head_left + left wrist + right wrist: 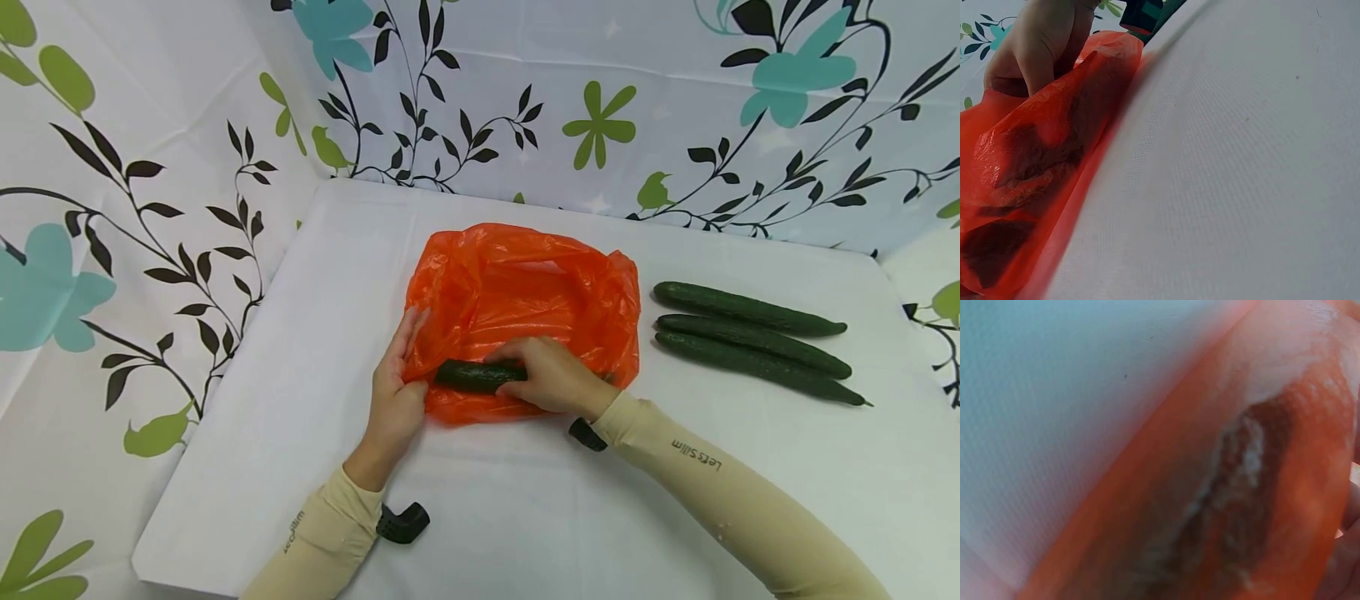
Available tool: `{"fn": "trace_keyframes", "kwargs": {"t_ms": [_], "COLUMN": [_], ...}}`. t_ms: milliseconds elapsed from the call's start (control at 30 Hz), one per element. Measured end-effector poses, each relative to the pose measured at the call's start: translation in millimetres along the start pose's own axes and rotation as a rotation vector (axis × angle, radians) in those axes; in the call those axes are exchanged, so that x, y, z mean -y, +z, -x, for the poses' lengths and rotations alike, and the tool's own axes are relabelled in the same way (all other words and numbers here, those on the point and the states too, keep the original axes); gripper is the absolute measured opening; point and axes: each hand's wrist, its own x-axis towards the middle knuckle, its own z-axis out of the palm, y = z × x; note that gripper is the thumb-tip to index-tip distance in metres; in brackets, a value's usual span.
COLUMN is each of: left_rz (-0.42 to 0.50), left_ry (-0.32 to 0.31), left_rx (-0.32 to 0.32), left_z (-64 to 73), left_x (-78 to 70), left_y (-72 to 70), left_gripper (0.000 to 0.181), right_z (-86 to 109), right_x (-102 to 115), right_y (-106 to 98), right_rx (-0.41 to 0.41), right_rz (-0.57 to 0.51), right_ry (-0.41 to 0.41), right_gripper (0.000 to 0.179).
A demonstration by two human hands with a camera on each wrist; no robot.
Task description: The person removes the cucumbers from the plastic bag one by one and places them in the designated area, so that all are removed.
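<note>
An orange-red plastic bag (525,304) lies on the table with its mouth spread open. My right hand (551,375) reaches in at the near side and grips a dark green cucumber (471,377), which lies crosswise in the bag. At the bag's left side, my left hand (397,383) holds the plastic, its thumb close to the cucumber's left end. Through the thin plastic in the left wrist view, the cucumber (997,247) shows as a dark shape below my right hand (1038,47). A blurred dark form appears behind the bag (1310,487) in the right wrist view.
Three more cucumbers (753,342) lie side by side on the white table (300,433), right of the bag. Behind the table hangs a cloth (600,50) printed with leaves and flowers. Black wrist devices (403,523) sit under both forearms.
</note>
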Motion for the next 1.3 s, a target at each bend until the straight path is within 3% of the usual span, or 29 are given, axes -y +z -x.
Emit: {"fn": "trace_keyframes", "kwargs": {"t_ms": [400, 700, 933, 1300], "left_rz": [0.081, 0.104, 0.148, 0.159], "left_ry": [0.062, 0.048, 0.042, 0.011], "left_rx": [-0.052, -0.096, -0.096, -0.095], "left_z": [-4.5, -6.5, -7.8, -8.9], "left_x": [-4.6, -4.7, -4.5, -4.1], "left_y": [-2.7, -7.0, -9.4, -9.9], "left_gripper": [0.081, 0.069, 0.070, 0.074], "right_z": [1.9, 2.2, 6.2, 14.6], "right_x": [-1, -7, -11, -16], "right_y": [-8, -15, -26, -43], "right_rx": [-0.033, -0.026, -0.015, -0.042], "right_rz": [-0.035, -0.054, -0.090, -0.012], "right_ry": [0.013, 0.029, 0.015, 0.055], "right_gripper": [0.037, 0.039, 0.041, 0.039]}}
